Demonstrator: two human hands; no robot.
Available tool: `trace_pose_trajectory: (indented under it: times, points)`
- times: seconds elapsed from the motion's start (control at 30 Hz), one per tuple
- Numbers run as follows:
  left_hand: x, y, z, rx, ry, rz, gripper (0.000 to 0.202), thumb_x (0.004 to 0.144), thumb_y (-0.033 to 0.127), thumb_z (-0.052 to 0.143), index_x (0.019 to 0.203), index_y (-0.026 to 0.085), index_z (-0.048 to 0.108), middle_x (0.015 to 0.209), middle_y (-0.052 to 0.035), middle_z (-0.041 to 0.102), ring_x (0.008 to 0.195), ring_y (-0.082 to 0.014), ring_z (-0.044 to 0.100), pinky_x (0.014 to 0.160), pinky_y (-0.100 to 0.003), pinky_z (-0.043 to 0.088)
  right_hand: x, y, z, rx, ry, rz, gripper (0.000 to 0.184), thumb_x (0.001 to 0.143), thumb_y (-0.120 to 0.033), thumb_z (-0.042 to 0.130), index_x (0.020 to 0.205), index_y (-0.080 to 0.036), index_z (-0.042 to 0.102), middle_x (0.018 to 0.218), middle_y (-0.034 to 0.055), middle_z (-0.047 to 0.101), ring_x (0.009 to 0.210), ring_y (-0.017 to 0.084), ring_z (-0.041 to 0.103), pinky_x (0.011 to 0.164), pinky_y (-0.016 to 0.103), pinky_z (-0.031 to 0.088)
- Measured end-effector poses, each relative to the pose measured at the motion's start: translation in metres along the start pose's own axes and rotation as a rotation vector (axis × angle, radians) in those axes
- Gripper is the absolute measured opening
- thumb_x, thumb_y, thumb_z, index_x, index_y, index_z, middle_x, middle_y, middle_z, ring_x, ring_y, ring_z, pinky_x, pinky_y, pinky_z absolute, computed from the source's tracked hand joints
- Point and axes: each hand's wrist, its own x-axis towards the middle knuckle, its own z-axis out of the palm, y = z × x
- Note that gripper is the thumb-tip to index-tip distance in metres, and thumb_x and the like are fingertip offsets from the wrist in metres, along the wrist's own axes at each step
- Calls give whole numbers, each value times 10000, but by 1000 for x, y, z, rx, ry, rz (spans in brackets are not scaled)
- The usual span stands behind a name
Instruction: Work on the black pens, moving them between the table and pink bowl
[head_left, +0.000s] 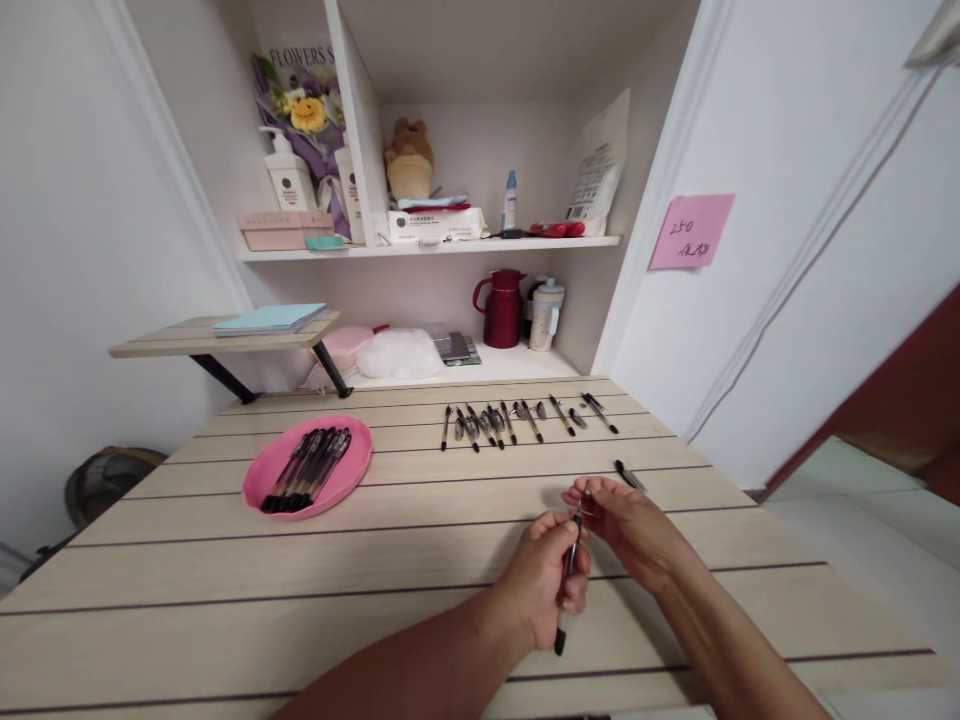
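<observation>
Ideally, the left hand [551, 560] wrapped round the black-ended pen [571, 558] steadies it while the right hand [616, 518], bunched near its tip, hold unclear, aligns squarely.

I read "FLOWERS S" on the pale backing [264, 56] behind the bouquet [307, 114] and "250" on the pink note [701, 240].

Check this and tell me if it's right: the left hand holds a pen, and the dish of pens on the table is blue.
Not quite: the dish is pink, as the head view shows. The left hand does hold a pen, and pens do lie in the dish.
</observation>
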Motion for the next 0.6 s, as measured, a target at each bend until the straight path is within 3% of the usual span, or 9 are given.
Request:
trace_pose_trajectory:
  times: [0.1, 0.17, 0.23, 0.33, 0.47, 0.6]
  points:
    - [1, 0, -1, -3, 16, 1, 244, 712, 400, 521, 830, 207, 428, 562, 63, 456, 319, -18, 278, 359, -175, 118, 13, -5, -14, -107, 131, -69, 265, 628, -402, 676, 774, -190, 609, 743, 29, 628, 747, 168, 580, 667, 293, 441]
    - [1, 1, -1, -6, 26, -6, 253, 707, 400, 525, 839, 204, 435, 564, 61, 460, 323, -18, 284, 363, -176, 123, 25, -12, -28, -298, 242, -141, 272, 653, -412, 636, 804, -187, 610, 707, 24, 620, 705, 167, 572, 643, 294, 436]
    - [0, 2, -1, -14, 31, -8, 267, 698, 398, 536, 846, 200, 439, 567, 58, 465, 327, -18, 289, 367, -176, 124, 38, -21, -44, -624, 370, -226, 264, 678, -416, 593, 795, -179, 615, 666, 28, 619, 655, 173, 562, 598, 290, 411]
    - [0, 2, 0, -26, 36, -13, 293, 678, 401, 560, 849, 194, 440, 568, 58, 466, 331, -16, 290, 374, -176, 120, 55, -32, -61, -1286, 522, -254, 224, 717, -405, 538, 744, -198, 619, 681, 43, 637, 655, 201, 562, 561, 293, 349]
    - [0, 2, 1, -23, 47, -16, 297, 677, 409, 565, 842, 193, 443, 566, 58, 467, 335, -16, 290, 379, -178, 118, 66, -27, -67, -1876, 461, -279, 188, 785, -314, 473, 767, -184, 608, 790, 81, 647, 745, 211, 577, 611, 292, 319]
    - [0, 3, 0, -8, 27, -14, 265, 695, 394, 547, 840, 195, 447, 557, 56, 466, 330, -20, 291, 375, -184, 115, 68, -16, -66, -2072, 372, -390, 222, 825, -283, 423, 805, -162, 608, 835, 110, 634, 822, 231, 565, 683, 324, 308]
